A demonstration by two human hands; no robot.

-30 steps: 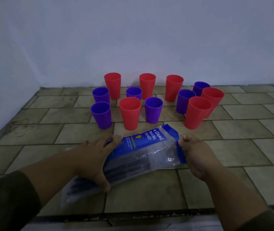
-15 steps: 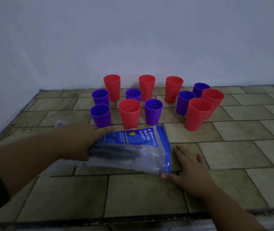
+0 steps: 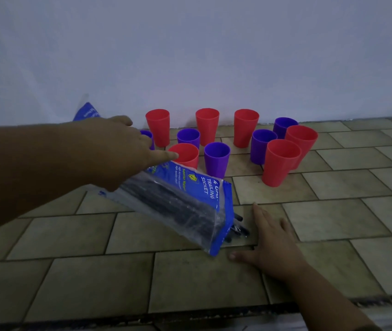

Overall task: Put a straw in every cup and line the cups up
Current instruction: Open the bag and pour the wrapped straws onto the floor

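- Left grip point(image 3: 123, 149) holds the plastic bag point(image 3: 190, 199) clear of the tiled worktop point(image 3: 94, 271), fingers over its top face. The bag is tilted, mouth down and to the right.
- Print on the bag's blue panel: "TRAILING SOCKET", "Superior Mate…"; the rest is unreadable.
- Dark straws point(image 3: 238, 218) lie inside the bag, and a few ends poke out of the mouth.
- Right grip point(image 3: 271, 244) lies flat on the tiles, fingers spread, holding nothing, just beside the bag mouth.
- Red cups point(image 3: 280, 161) and purple cups point(image 3: 217, 158) stand upright in a loose cluster near the wall point(image 3: 214, 56).
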